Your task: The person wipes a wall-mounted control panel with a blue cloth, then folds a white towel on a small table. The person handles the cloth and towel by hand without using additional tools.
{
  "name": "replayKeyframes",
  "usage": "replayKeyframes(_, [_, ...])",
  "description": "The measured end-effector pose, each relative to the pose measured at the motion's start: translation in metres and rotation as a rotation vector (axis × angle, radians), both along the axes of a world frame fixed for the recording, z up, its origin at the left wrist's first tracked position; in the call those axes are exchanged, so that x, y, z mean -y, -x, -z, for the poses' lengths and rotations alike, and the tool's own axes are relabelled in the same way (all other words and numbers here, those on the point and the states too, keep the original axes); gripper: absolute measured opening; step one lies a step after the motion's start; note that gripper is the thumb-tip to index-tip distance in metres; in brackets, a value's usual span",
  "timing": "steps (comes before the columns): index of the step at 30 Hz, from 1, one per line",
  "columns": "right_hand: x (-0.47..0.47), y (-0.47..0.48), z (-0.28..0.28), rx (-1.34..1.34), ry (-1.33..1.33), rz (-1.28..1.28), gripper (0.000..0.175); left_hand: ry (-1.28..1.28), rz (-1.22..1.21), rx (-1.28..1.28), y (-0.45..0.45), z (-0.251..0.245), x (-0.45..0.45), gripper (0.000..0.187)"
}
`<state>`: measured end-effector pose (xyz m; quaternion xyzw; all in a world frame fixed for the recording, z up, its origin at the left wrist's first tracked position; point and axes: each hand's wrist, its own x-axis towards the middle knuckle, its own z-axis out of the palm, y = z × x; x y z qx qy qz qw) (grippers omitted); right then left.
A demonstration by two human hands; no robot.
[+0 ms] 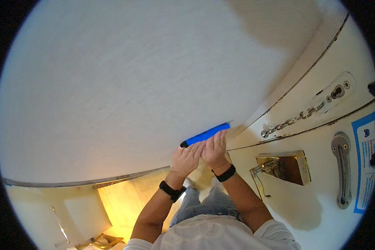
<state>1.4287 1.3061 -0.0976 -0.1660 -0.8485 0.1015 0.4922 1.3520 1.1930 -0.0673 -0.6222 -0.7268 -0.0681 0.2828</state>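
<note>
A blue tool with a long straight edge and a black end (207, 134) lies against a pale wall (128, 87), slanting up to the right. Both hands are on its near side. My left hand (185, 161) has its fingers on the tool's lower left part, close to the black end. My right hand (215, 151) touches its upper right part, fingertips just under the edge. The hands meet near the middle of the tool. How far the fingers wrap around it is hidden.
To the right are a door chain (295, 120), a brass lever handle on a box-shaped plate (282, 167), a metal pull handle (342, 170) and a blue-edged notice with writing (365, 162). A gold-coloured metal frame (104, 241) stands at the lower left.
</note>
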Motion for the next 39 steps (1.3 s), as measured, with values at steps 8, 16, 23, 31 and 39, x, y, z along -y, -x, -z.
replayKeyframes(8, [0.008,0.01,-0.072,-0.018,-0.028,-0.062,0.033,-0.136,-0.1,0.002,-0.001,-0.061,0.015,0.042])
replayKeyframes(16, [0.02,0.032,-0.106,-0.052,-0.114,-0.031,0.019,-0.215,-0.199,-0.13,0.016,-0.082,0.024,0.028])
replayKeyframes(23, [0.054,0.013,-0.016,0.299,-0.126,-0.069,0.027,-0.021,-0.213,0.098,0.012,0.013,0.073,0.034])
replayKeyframes(31, [0.063,0.051,-0.125,-0.08,-0.223,-0.173,0.032,-0.301,-0.335,-0.171,0.028,-0.094,0.073,0.042])
replayKeyframes(39, [0.081,0.056,-0.063,0.068,-0.314,-0.171,0.02,-0.186,-0.378,0.053,0.029,-0.04,0.099,0.023])
